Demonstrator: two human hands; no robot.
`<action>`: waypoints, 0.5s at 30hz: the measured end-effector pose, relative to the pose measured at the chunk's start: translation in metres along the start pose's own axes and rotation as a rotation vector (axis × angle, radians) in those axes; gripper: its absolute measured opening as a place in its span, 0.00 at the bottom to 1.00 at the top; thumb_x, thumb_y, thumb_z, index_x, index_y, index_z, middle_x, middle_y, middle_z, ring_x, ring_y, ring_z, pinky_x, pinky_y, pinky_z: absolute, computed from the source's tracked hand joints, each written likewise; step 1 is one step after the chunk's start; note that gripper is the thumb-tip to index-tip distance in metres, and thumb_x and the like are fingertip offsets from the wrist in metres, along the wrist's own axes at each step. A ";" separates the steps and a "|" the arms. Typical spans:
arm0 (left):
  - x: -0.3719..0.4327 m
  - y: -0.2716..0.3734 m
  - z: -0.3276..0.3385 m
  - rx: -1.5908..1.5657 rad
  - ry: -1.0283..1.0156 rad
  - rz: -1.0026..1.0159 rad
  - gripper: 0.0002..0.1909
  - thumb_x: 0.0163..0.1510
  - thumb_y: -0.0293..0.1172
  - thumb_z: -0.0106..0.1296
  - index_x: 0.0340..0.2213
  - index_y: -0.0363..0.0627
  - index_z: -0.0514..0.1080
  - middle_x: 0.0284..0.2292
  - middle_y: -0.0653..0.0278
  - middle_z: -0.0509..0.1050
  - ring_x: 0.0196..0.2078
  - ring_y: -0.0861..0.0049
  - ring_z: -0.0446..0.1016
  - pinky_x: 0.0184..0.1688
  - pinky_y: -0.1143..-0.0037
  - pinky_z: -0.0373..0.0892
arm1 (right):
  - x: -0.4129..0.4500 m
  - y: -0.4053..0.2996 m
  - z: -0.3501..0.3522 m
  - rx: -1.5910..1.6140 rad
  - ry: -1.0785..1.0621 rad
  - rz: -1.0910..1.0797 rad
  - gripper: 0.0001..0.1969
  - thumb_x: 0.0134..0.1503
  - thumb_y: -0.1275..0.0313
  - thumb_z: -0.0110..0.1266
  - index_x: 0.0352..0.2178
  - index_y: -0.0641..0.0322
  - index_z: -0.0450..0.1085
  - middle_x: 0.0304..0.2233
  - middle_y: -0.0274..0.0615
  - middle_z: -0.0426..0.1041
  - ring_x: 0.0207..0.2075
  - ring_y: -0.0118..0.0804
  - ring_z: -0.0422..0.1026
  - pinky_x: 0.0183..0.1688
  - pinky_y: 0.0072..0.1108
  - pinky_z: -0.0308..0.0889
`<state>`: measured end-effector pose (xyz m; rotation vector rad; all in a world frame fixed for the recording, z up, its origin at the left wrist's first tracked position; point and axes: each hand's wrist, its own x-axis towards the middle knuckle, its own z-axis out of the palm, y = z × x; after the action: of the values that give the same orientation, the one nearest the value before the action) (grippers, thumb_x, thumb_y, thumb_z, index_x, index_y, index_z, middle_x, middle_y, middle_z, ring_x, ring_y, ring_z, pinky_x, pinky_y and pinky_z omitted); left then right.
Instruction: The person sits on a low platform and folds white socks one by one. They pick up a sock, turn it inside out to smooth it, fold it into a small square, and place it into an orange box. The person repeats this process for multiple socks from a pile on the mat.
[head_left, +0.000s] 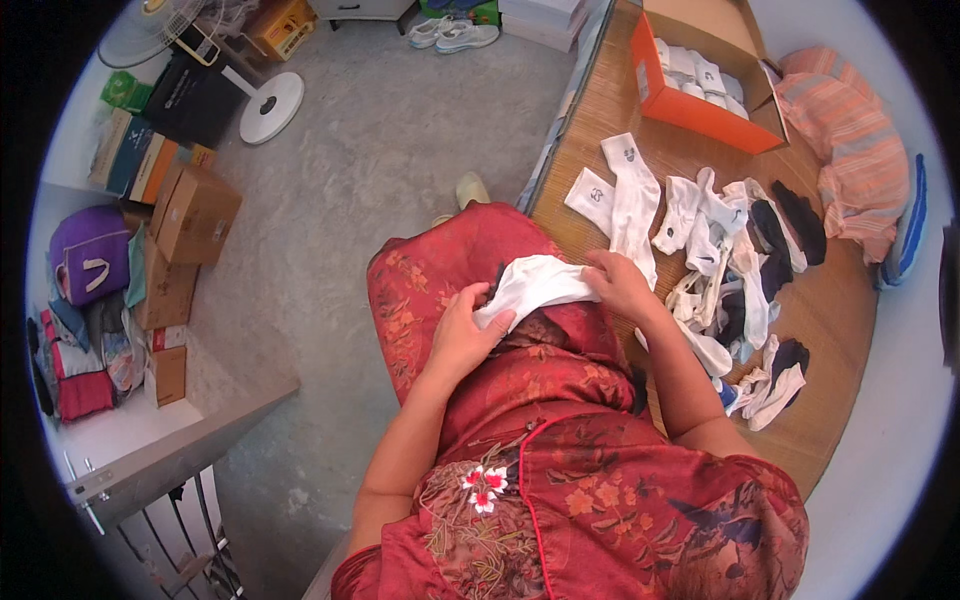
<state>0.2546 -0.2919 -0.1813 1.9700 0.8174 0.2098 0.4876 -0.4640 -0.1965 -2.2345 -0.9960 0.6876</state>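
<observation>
A white sock (536, 283) is stretched above my lap between both hands. My left hand (466, 330) grips its left end, thumb on top, and my right hand (619, 283) pinches the other end. Something dark shows just behind the sock near my left fingers. On the woven mat to the right, a long white sock (634, 191) with a printed mark lies beside a folded white one (591, 196). Farther right spreads a loose pile of white and black socks (746, 262). An orange shoebox (705, 124) holding rolled white socks stands open at the mat's far side.
A striped pink cloth bundle (859, 142) lies by the wall, right of the shoebox. Across the floor at left are a white standing fan (266, 109), cardboard boxes (196, 214) and a purple bag (90, 255). A metal railing (187, 442) runs at lower left.
</observation>
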 end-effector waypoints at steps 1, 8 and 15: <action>0.003 0.001 0.000 -0.002 -0.024 -0.055 0.23 0.49 0.41 0.59 0.42 0.37 0.70 0.36 0.53 0.75 0.40 0.65 0.74 0.43 0.71 0.69 | -0.001 0.002 -0.003 0.025 -0.091 0.071 0.17 0.53 0.67 0.54 0.41 0.67 0.71 0.33 0.51 0.74 0.37 0.51 0.73 0.45 0.32 0.65; 0.006 -0.012 -0.019 -0.696 -0.158 -0.282 0.08 0.53 0.29 0.57 0.33 0.37 0.74 0.28 0.68 0.76 0.28 0.86 0.71 0.30 0.81 0.68 | -0.024 0.004 -0.011 0.862 -0.094 0.234 0.05 0.52 0.73 0.59 0.27 0.59 0.68 0.26 0.27 0.69 0.27 0.20 0.65 0.30 0.15 0.59; 0.010 0.010 -0.029 0.282 0.280 0.186 0.10 0.50 0.29 0.57 0.36 0.40 0.73 0.31 0.59 0.74 0.34 0.68 0.73 0.37 0.70 0.68 | -0.033 -0.027 0.007 0.780 -0.119 0.265 0.10 0.57 0.63 0.56 0.32 0.58 0.71 0.26 0.28 0.70 0.27 0.21 0.65 0.29 0.15 0.60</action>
<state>0.2540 -0.2682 -0.1596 2.3188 0.8783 0.5136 0.4509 -0.4733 -0.1755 -1.6437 -0.3663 1.1082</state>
